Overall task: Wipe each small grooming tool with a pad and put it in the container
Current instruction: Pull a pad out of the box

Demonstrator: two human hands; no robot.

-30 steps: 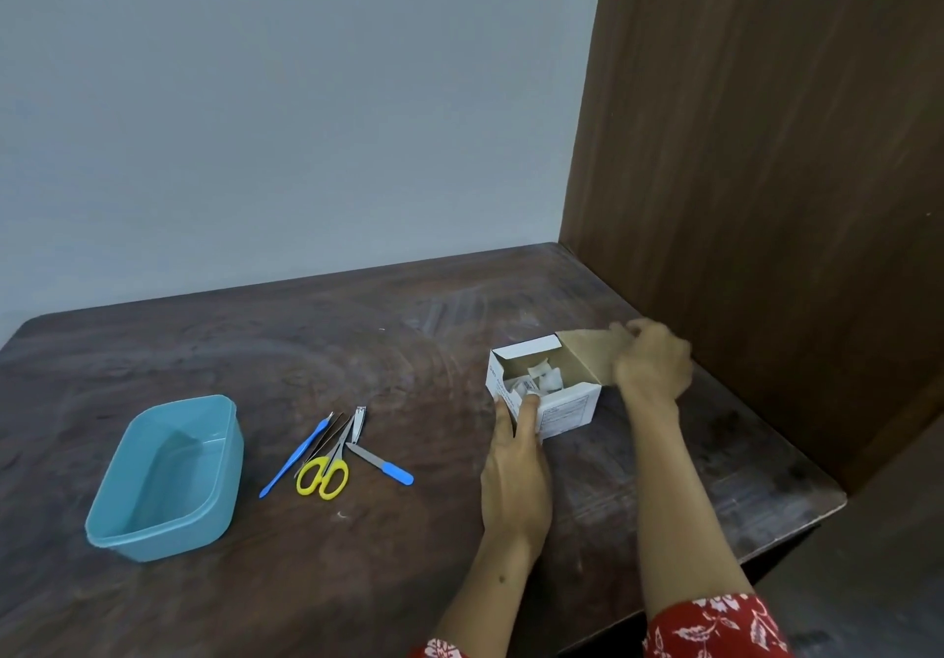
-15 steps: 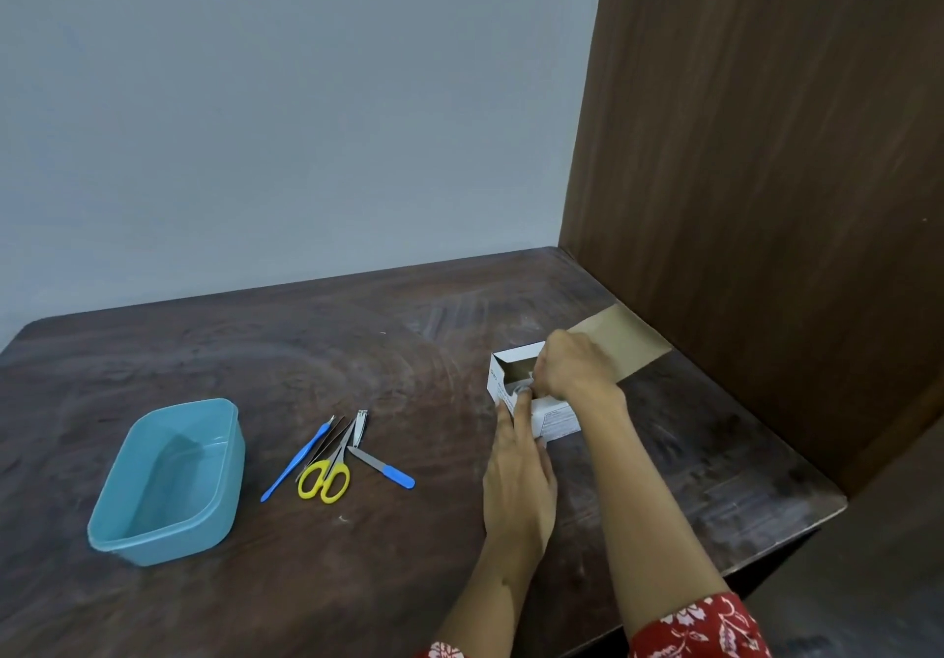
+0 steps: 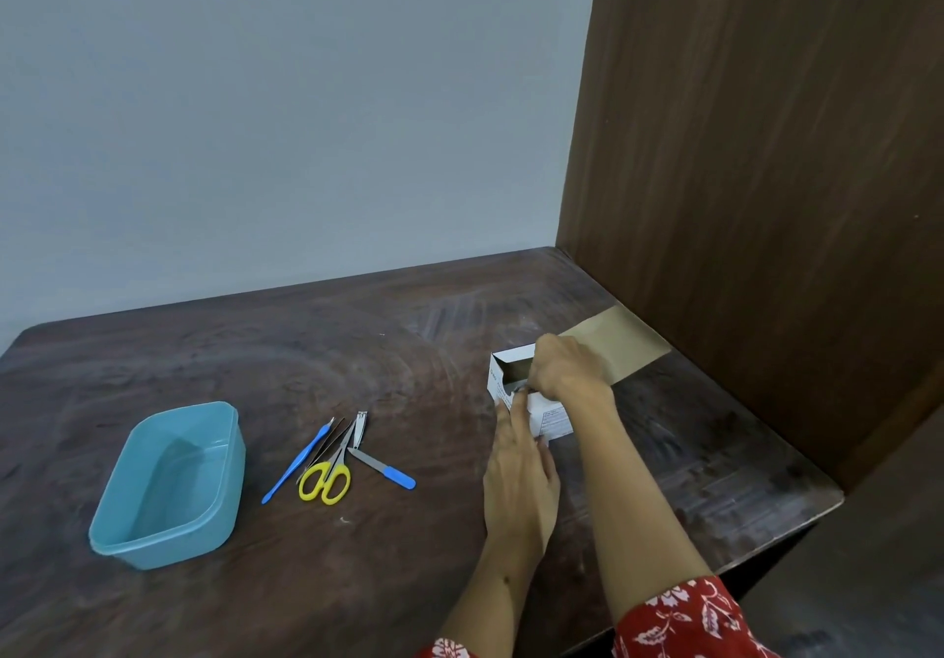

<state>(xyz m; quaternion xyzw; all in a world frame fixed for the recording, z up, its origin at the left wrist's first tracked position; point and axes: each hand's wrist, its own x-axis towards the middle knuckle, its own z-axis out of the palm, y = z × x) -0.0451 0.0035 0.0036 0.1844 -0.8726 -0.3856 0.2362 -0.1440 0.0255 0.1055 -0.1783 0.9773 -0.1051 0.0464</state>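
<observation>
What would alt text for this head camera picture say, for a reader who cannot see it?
A person's right hand reaches into a small open white box on a dark wooden table, while the left hand steadies the box's near side. To the left lie yellow-handled scissors, blue-handled tools and a nail clipper, beside an empty light blue container.

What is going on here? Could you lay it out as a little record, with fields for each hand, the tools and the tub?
left hand: fingers straight, pressing the near side of the white box
right hand: reaching into the open box; what it holds is hidden
box flap: folded back, lying open
tools: yellow scissors, blue-handled file, blue stick, nail clipper, bunched on the table
blue container: left of the tools, nothing inside
</observation>
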